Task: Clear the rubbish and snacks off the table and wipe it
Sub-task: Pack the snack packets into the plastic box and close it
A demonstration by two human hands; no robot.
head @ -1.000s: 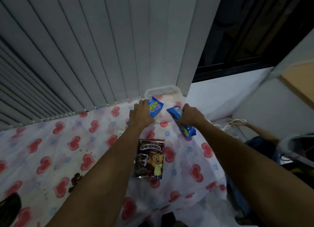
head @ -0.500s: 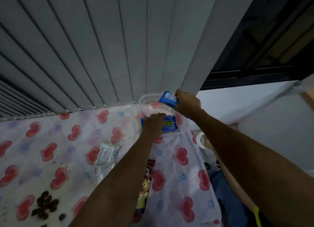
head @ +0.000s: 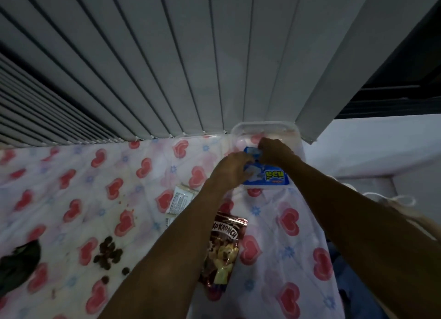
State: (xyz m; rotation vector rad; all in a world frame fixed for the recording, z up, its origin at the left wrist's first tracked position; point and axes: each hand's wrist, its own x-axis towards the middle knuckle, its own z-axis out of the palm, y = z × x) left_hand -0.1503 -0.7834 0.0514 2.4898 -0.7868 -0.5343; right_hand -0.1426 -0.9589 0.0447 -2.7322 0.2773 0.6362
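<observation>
A clear plastic container (head: 267,127) stands at the table's far right edge, against the blinds. A blue snack packet with yellow lettering (head: 270,177) lies across its near side, and my left hand (head: 232,168) holds that packet's left end. My right hand (head: 274,151) reaches into the container, its fingers closed on a second, smaller blue packet (head: 251,151). The two hands nearly touch. A brown Koko Krunch packet (head: 223,249) lies flat on the heart-print tablecloth (head: 71,175), partly under my left forearm. A white packet (head: 179,200) lies to its left.
Spilled brown cereal pieces (head: 108,252) are scattered on the cloth at the left, near a dark object (head: 19,264) at the left edge. Vertical blinds (head: 167,68) hang along the table's far side. A white cable (head: 391,199) lies beyond the table's right edge.
My right hand came down from the container's far rim into it with its blue packet. My left hand moved right, and the lettered packet now lies across the container's near side.
</observation>
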